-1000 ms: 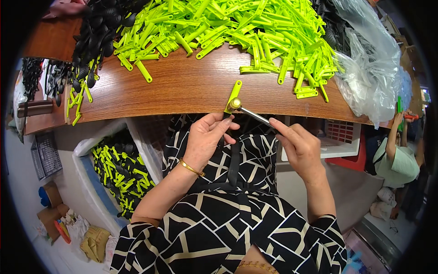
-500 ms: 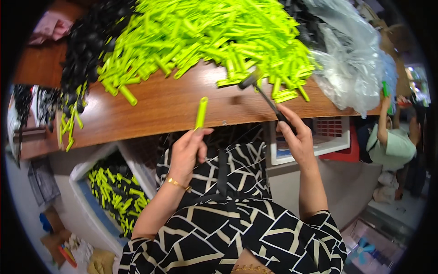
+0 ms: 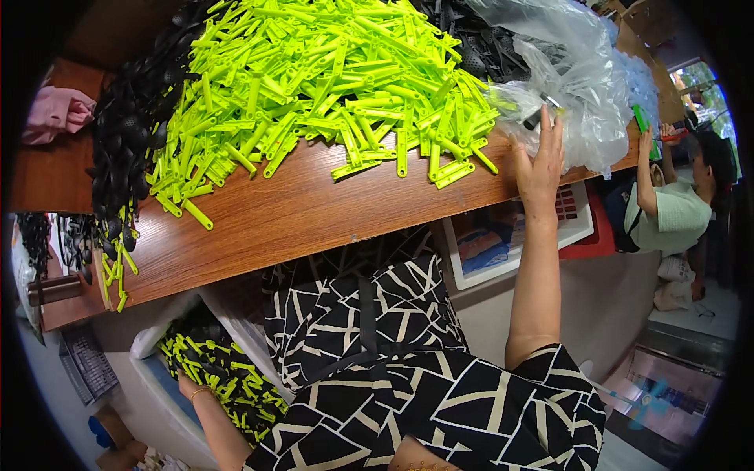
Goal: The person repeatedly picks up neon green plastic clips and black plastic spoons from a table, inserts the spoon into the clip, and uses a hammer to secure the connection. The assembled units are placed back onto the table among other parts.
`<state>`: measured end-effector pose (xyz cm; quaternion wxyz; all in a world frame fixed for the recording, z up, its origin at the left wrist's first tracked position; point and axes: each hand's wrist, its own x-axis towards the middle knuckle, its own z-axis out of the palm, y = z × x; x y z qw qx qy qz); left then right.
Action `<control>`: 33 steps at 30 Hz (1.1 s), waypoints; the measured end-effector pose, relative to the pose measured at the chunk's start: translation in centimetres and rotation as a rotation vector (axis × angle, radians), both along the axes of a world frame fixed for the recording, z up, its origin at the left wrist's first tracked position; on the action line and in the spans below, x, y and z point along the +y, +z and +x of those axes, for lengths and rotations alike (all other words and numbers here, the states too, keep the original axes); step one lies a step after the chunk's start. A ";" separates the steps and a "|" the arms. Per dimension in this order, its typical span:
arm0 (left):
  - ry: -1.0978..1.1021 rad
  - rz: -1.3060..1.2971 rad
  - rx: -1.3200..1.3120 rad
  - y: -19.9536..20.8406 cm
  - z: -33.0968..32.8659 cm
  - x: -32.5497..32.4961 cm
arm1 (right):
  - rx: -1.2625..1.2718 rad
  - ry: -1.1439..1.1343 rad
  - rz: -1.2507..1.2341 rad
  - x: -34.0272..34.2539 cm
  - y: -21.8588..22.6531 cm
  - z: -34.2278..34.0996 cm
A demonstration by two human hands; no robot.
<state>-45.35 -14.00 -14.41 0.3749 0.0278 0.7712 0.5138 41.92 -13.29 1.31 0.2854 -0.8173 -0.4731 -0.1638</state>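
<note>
At the right end of the table, my right hand [image 3: 540, 169] reaches up beside a crumpled clear plastic bag [image 3: 577, 118], its fingers stretched out and thumb apart. Just behind its fingertips is a small dark, hammer-like tool [image 3: 532, 120] with a shiny end; its handle is hidden. Low on the left, my left hand [image 3: 188, 385] hangs at the rim of a white bin [image 3: 149, 365]. Its fingers are mostly hidden. Black parts joined to yellow-green handles [image 3: 224, 369] fill that bin. A large heap of loose yellow-green plastic handles [image 3: 314, 86] covers the back of the wooden table [image 3: 314, 208].
Black perforated parts [image 3: 122, 149] are piled left of the heap, others [image 3: 483, 51] behind it. Below the table's right edge sits a white crate [image 3: 518, 251] with a blue thing inside. A pink cloth [image 3: 59, 114] lies far left. Another person [image 3: 667, 208] works far right.
My right hand has gone right and away, to the plastic bag, with its fingers now straightened. My left hand has dropped down left to the bin; its yellow-green handle no longer shows. The view has shifted.
</note>
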 end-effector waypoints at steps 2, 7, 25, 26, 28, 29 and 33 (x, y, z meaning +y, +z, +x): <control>-0.098 0.082 0.408 1.1 3.9 2.5 | -0.197 -0.015 0.057 0.6 0.0 -1.7; -0.724 0.584 1.190 11.4 22.4 11.8 | -0.166 0.371 -0.009 2.5 1.1 -7.1; -1.513 0.384 1.516 14.3 38.7 15.7 | -0.040 0.580 -0.063 6.8 -0.4 -8.9; -1.526 0.375 1.518 14.4 38.6 15.6 | -0.022 0.607 -0.065 7.3 -0.6 -9.1; -1.541 0.377 1.524 14.6 38.8 15.7 | -0.002 0.654 -0.059 8.8 -0.9 -9.2; -1.547 0.375 1.513 14.6 38.7 15.7 | 0.012 0.705 -0.036 9.7 -1.1 -9.2; -1.549 0.399 1.452 15.2 39.0 15.8 | -0.059 0.762 0.074 14.6 -1.1 -9.4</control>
